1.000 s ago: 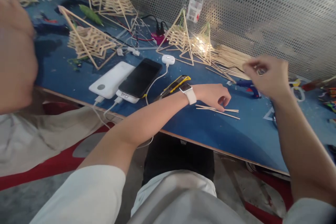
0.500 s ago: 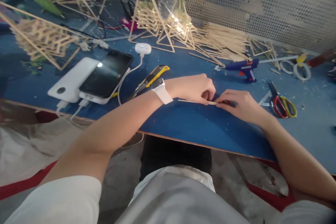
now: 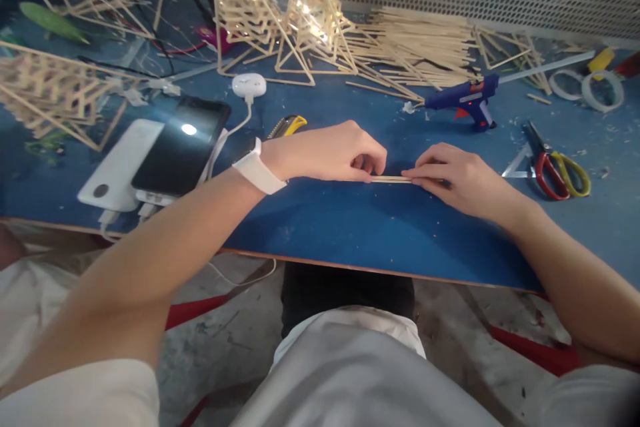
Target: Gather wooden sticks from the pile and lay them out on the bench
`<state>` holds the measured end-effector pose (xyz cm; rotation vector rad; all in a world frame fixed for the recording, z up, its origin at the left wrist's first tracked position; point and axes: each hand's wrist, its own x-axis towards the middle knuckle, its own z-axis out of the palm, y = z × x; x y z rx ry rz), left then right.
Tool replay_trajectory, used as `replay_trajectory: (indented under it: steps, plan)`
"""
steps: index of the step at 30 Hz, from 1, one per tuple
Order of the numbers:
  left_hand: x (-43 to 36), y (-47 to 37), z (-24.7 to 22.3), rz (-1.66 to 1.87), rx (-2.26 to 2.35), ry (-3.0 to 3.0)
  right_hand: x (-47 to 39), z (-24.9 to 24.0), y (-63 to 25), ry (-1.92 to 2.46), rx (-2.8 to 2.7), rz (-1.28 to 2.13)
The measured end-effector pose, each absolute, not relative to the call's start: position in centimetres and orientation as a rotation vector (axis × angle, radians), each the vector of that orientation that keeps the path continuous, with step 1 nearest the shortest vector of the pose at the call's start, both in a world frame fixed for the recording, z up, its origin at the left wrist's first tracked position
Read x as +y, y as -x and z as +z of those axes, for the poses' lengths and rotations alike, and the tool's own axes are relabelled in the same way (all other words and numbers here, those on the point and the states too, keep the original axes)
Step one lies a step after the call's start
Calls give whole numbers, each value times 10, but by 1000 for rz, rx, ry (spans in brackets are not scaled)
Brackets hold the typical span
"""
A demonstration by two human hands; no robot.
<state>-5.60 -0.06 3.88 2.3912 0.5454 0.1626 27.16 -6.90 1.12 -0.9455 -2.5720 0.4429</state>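
Observation:
Two thin wooden sticks [image 3: 391,179] lie side by side just over the blue tabletop, spanning the gap between my hands. My left hand [image 3: 353,152], with a white watch on its wrist, pinches their left part between thumb and fingers. At the other end, my right hand [image 3: 450,173] grips the same sticks with thumb and fingertips. The outer stick ends are hidden by the hands. A blue glue gun [image 3: 465,101] rests beyond my right hand, with a clear glue stick in its back. Red and yellow scissors [image 3: 557,167] lie to the right of that hand.
Behind my hands is a heap of wooden sticks [image 3: 420,47]. Stick pyramids [image 3: 250,13], one lit, stand at the back. A yellow cutter [image 3: 287,125] lies behind my left wrist, and a phone [image 3: 183,143] on a white power bank [image 3: 120,163] sits at left. Tape rolls [image 3: 603,91] are at right.
My left hand has slid left, away from my right hand, so a stretch of the two sticks now shows between them. The camera view has shifted slightly.

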Motion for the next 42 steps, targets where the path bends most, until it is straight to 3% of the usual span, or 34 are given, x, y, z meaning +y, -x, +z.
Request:
replay_trajectory:
  steps: [7,25,42]
  plan:
    - [-5,65,27,328,521,-2439,-70,13,-268,926,-2605,382]
    - [-18,67,27,308,550,-2390,-75,18,-268,1058,-2533,621]
    - [-21,63,35,231,610,-2532,-75,15,-268,1065,-2507,568]
